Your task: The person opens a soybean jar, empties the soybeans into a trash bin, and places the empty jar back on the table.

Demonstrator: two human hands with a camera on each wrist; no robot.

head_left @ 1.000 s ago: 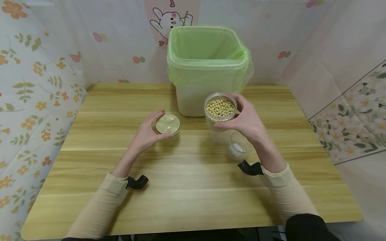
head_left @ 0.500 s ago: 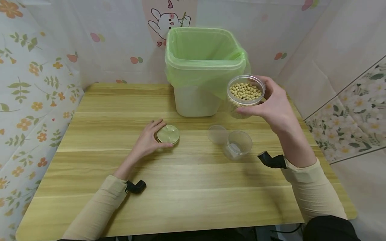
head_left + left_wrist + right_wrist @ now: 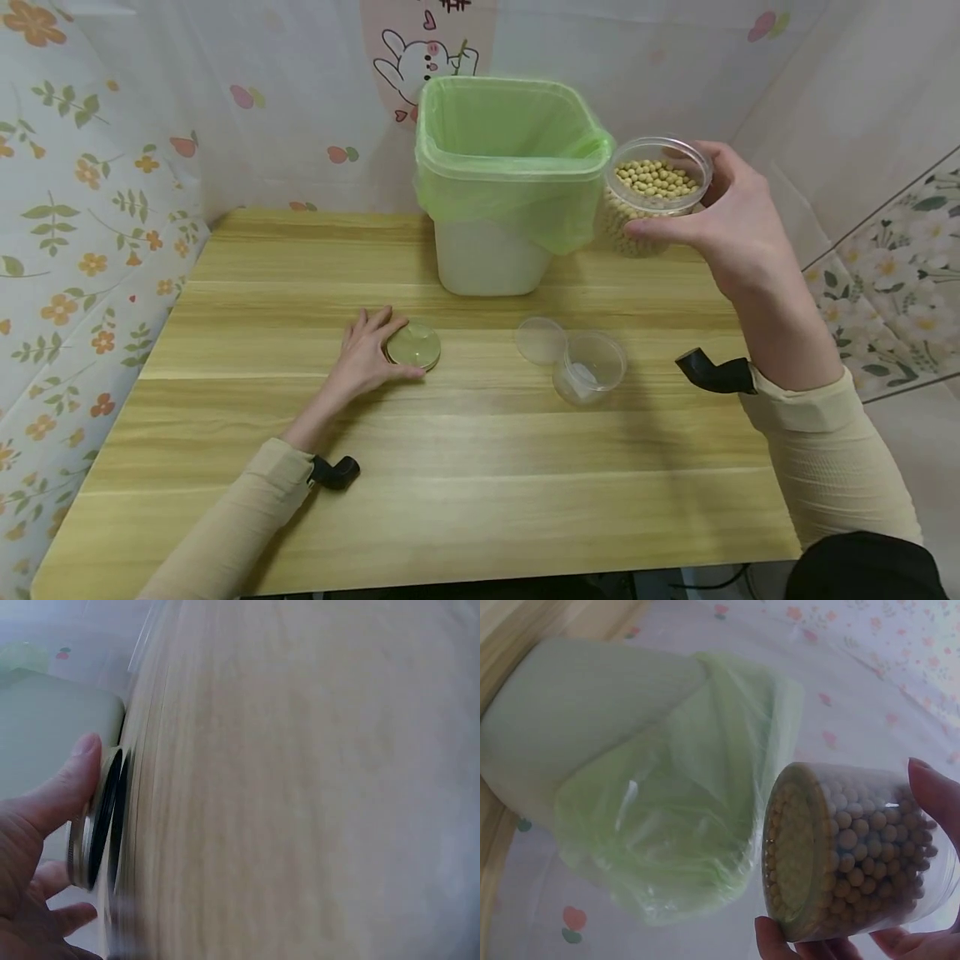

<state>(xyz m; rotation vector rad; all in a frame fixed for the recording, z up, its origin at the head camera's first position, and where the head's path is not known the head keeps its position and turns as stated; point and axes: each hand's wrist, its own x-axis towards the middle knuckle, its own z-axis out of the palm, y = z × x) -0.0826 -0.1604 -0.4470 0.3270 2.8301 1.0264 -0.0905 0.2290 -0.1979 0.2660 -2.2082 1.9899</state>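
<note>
My right hand (image 3: 738,212) grips a clear plastic jar (image 3: 652,196) of round yellow beans that look like soybeans. It is raised at the right of the bin, with no lid on it. In the right wrist view the beans (image 3: 870,851) show through the jar's wall, fingers and thumb round it. My left hand (image 3: 367,357) pinches a round gold lid (image 3: 414,346) between thumb and fingers, low over the table. In the left wrist view the lid (image 3: 94,817) is slightly tilted, its dark underside close to the wood.
A white bin (image 3: 491,258) lined with a green bag (image 3: 510,196) stands at the back of the wooden table (image 3: 465,500). A clear plastic cup (image 3: 590,367) stands right of centre, beside a flat translucent disc (image 3: 540,340). Printed cloth hangs behind and at the left.
My right hand has carried the jar from in front of the bin rightward and up. My left hand has lowered the lid toward the table.
</note>
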